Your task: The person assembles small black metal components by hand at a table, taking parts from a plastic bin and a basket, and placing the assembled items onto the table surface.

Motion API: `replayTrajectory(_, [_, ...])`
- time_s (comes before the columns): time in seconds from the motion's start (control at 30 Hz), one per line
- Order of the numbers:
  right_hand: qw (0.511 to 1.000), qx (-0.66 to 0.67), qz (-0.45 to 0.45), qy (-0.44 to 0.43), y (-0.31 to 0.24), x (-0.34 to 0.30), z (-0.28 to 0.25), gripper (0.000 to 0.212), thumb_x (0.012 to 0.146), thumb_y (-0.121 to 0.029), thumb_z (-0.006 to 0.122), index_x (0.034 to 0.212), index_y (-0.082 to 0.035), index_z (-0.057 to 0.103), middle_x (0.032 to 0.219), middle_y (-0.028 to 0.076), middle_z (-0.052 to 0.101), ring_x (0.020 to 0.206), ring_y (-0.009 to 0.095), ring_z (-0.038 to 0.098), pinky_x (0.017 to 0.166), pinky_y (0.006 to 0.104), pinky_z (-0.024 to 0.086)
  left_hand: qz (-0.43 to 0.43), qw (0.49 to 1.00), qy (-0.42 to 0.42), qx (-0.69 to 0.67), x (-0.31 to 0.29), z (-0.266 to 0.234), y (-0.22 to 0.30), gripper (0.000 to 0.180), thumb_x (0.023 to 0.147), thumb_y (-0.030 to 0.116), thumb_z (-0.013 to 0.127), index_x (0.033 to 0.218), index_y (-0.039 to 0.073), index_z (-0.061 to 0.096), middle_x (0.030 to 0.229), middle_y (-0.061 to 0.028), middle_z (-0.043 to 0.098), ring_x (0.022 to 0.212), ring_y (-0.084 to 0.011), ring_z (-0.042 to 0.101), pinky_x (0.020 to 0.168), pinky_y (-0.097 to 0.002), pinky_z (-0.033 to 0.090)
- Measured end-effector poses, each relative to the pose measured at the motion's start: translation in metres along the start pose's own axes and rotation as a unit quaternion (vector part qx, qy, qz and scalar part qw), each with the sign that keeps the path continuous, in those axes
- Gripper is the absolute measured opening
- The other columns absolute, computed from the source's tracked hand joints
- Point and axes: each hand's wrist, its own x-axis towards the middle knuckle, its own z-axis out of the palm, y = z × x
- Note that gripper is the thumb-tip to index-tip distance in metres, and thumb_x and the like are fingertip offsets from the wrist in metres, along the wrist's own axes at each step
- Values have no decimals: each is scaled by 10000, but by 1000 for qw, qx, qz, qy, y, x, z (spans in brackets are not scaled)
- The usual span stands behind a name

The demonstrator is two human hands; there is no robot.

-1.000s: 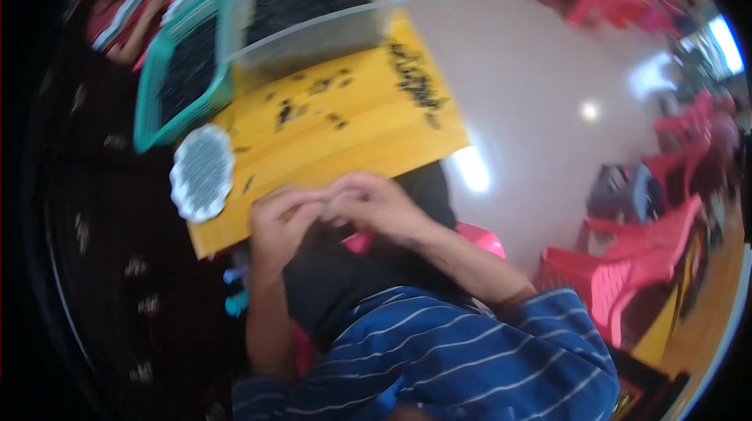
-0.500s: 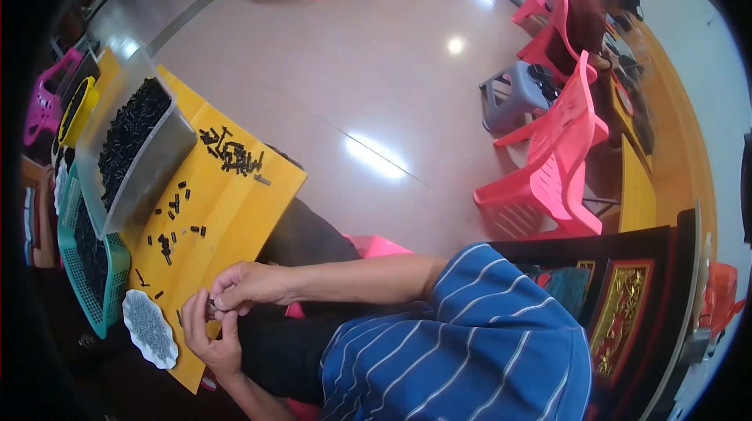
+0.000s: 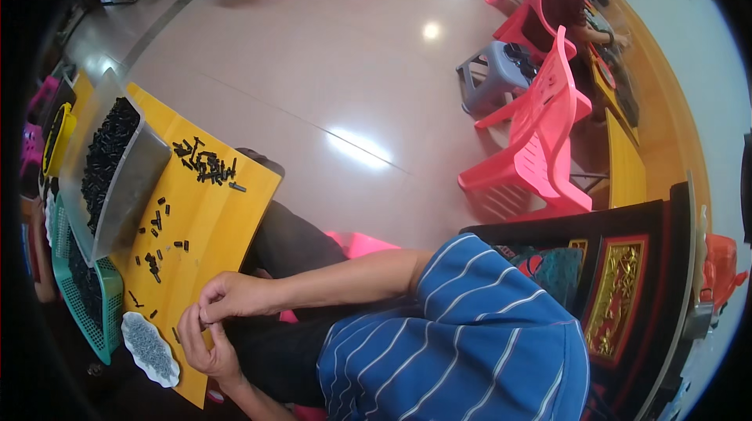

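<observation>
Two hands, both yours, left of lower centre; fingertips drawn together and touching. Whatever they may pinch is hidden: cannot tell. Your left hand (image 3: 207, 349) sits lower, fingers curled upward, its forearm rising from the lower edge. Your right hand (image 3: 233, 296) meets it from the right, fingers bent down, forearm nearly level. Both at the near edge of one yellow table (image 3: 223, 245).

Just beside your left fingers: one single black piece (image 3: 175, 335). Left of it, one white scalloped dish (image 3: 169, 380) of small grey pieces (image 3: 147, 345), too many to count. Above: loose black pieces (image 3: 153, 267), roughly a dozen, scattered; beyond, one dense cluster (image 3: 207, 168) of black pieces, overlapping, uncountable.

Upper left: one clear tub (image 3: 141, 180) heaped with more. Below it, one green basket (image 3: 112, 315), also holding black pieces. Upper right: one grey stool (image 3: 489, 84), one co-worker (image 3: 560, 2).
</observation>
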Motion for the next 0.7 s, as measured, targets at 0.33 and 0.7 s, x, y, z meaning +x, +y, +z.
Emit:
replayTrajectory(0.33, [987, -108, -105, 53, -12, -11, 8, 135, 867, -120, 708, 881, 12, 730, 795, 39, 706, 751, 92, 637, 709, 249, 513, 19, 1000, 4, 11, 0, 3, -2, 363, 868, -9, 722, 1220, -52, 641, 1134, -187, 660, 994, -335, 660, 828, -379, 544])
replayTrajectory(0.7, [971, -211, -74, 82, -11, -11, 5, 208, 883, -201, 747, 835, 1, 734, 703, 29, 665, 706, 69, 589, 660, 269, 477, 46, 999, -5, 29, -2, 5, -4, 287, 964, 155, 668, 1121, -83, 640, 1058, -222, 670, 965, -397, 649, 851, -441, 520])
